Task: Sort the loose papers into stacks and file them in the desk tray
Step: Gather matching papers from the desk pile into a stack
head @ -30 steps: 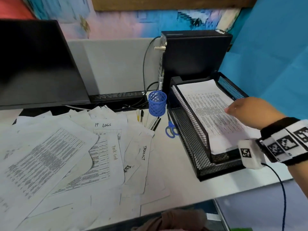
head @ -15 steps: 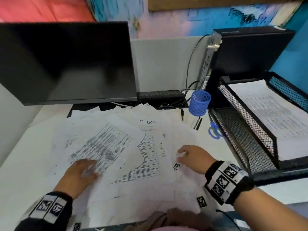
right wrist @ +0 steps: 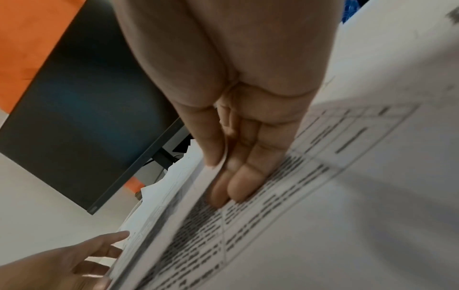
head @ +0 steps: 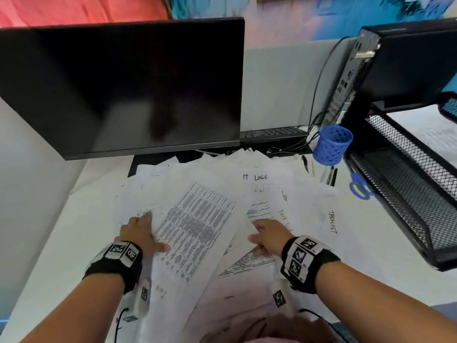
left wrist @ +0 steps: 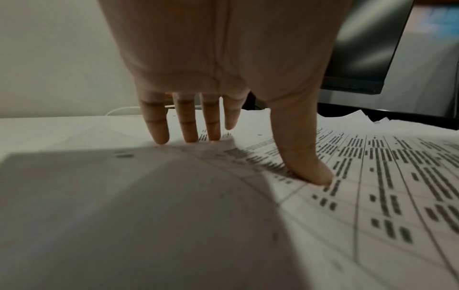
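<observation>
Loose papers (head: 197, 219) lie fanned over the white desk in front of me, some printed with tables, some handwritten. My left hand (head: 148, 231) presses flat on the left side of the pile, fingers straight and thumb on a printed sheet (left wrist: 372, 176). My right hand (head: 259, 230) pinches the raised edge of a printed sheet (right wrist: 248, 225) between thumb and fingers (right wrist: 236, 188). The black mesh desk tray (head: 405, 194) stands at the right, with a stack of papers (head: 432, 129) on its upper tier.
A dark monitor (head: 123, 82) stands behind the pile, with a keyboard (head: 272, 132) beside it. A blue pen cup (head: 332, 144), pens (head: 330, 174) and blue scissors (head: 358, 186) lie between papers and tray. A black computer tower (head: 395, 70) stands behind the tray.
My right hand left the stack in the tray and came back to the loose pile, where it took hold of a sheet edge. My left hand came in and pressed onto the papers.
</observation>
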{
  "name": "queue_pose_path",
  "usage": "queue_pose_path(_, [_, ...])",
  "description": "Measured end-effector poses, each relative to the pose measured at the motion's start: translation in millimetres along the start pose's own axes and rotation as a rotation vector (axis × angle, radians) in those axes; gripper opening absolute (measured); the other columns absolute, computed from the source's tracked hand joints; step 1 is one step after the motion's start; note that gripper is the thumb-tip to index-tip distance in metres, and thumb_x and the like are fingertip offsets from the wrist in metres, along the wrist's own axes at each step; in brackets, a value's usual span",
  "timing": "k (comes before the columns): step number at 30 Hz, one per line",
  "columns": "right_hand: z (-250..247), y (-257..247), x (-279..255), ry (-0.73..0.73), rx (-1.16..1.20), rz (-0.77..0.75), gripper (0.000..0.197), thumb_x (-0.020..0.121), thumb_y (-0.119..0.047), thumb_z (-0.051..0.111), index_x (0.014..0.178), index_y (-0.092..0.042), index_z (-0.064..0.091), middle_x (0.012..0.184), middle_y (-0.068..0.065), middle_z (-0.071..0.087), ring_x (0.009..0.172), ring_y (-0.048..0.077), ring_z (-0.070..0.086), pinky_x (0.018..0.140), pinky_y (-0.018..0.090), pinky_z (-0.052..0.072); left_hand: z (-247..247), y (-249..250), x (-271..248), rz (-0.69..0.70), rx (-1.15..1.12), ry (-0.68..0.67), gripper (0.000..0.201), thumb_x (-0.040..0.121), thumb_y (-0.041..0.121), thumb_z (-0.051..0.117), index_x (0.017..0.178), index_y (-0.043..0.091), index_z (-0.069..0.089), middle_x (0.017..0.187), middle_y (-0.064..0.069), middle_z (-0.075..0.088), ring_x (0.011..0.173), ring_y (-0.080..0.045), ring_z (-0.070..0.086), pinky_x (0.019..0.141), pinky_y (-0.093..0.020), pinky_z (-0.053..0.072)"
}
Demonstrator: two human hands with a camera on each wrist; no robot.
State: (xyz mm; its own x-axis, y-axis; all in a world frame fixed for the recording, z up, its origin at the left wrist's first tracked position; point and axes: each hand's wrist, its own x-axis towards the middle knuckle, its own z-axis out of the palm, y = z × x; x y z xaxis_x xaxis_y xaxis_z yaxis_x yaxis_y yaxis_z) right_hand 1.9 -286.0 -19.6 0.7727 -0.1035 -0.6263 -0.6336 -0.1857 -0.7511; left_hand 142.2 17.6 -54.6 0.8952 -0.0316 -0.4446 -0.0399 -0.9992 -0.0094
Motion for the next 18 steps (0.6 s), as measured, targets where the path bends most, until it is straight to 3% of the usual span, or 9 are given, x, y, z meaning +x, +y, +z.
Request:
queue_pose_path(3, [0.7,2.2,0.7,0.083,-0.015,-0.058,0.014,0.093,-0.005,0.054,0.104,-0.013,0.053,0.090,-0.006,0.060,0.055,0.011,0.067,0.059,0.021,0.054,-3.4,-3.4,6.3,0.006,0.012,-0.028,0.129,0.041,0.085,0.066,0.147,0.030,0.018,0.144,-0.010,0.036,0.132,-0.033,0.036,0.105,-0.046,0.038])
queue_pose_path(5, [-5.9,7.5,-0.1,0.128,0.033,-0.064,0.023,0.092,-0.003,0.055,0.114,-0.006,0.056,0.105,0.002,0.061,0.054,0.012,0.067,0.065,0.029,0.052,-8.9,-3.4,7.9,0.009,-0.058,-0.026,0.131,0.036,0.094,0.054,0.147,0.032,0.021,0.148,-0.009,0.033,0.134,-0.032,0.032,0.107,-0.049,0.035])
queue_pose_path(7, [-16.8,11.5,-3.7,0.147,0.053,-0.099,0.027,0.090,-0.001,0.057,0.117,-0.004,0.061,0.112,0.009,0.061,0.056,0.016,0.068,0.068,0.038,0.051,-20.7,0.8,2.0,0.044,-0.212,0.006,0.122,0.046,0.088,0.061,0.147,0.030,0.025,0.150,-0.009,0.030,0.137,-0.032,0.030,0.109,-0.051,0.032])
queue_pose_path(9, [-29.7,12.8,-9.8,0.146,0.055,-0.150,0.015,0.089,0.002,0.058,0.097,-0.007,0.068,0.096,0.007,0.067,0.060,0.021,0.066,0.073,0.041,0.054,-33.2,8.7,-5.9,0.101,-0.384,0.020,0.112,0.054,0.076,0.070,0.146,0.029,0.029,0.152,-0.009,0.028,0.137,-0.031,0.031,0.111,-0.049,0.029])
queue_pose_path(11, [-40.1,12.3,-14.9,0.134,0.028,-0.167,0.017,0.088,0.003,0.059,0.086,-0.011,0.069,0.080,0.002,0.070,0.059,0.020,0.066,0.068,0.033,0.058,-42.4,21.2,-16.6,0.189,-0.531,-0.074,0.111,0.050,0.077,0.069,0.144,0.029,0.033,0.151,-0.005,0.032,0.136,-0.027,0.035,0.110,-0.046,0.028])
queue_pose_path(13, [-45.1,11.8,-18.7,0.114,0.005,-0.139,0.015,0.088,0.005,0.058,0.087,-0.007,0.067,0.070,0.005,0.071,0.051,0.016,0.066,0.056,0.024,0.055,-41.5,37.9,-25.5,0.233,-0.633,-0.220,0.106,0.054,0.074,0.069,0.144,0.030,0.033,0.150,-0.002,0.036,0.134,-0.023,0.038,0.109,-0.045,0.029])
queue_pose_path(16, [-47.6,11.9,-19.4,0.096,-0.012,0.000,0.014,0.088,0.007,0.054,0.086,-0.005,0.059,0.061,0.014,0.068,0.050,0.022,0.068,0.049,0.024,0.054,-26.8,59.4,-28.2,0.186,-0.561,-0.238,0.104,0.059,0.057,0.079,0.145,0.028,0.028,0.151,-0.003,0.035,0.134,-0.024,0.039,0.109,-0.043,0.032])
queue_pose_path(18, [-49.6,14.6,-17.3,0.170,-0.022,0.064,0.013,0.087,0.006,0.055,0.084,-0.007,0.054,0.062,0.014,0.064,0.053,0.025,0.067,0.049,0.026,0.053,-18.1,70.2,-29.7,0.141,-0.452,-0.203,0.108,0.059,0.049,0.083,0.146,0.023,0.024,0.148,-0.006,0.039,0.132,-0.027,0.042,0.108,-0.043,0.035])
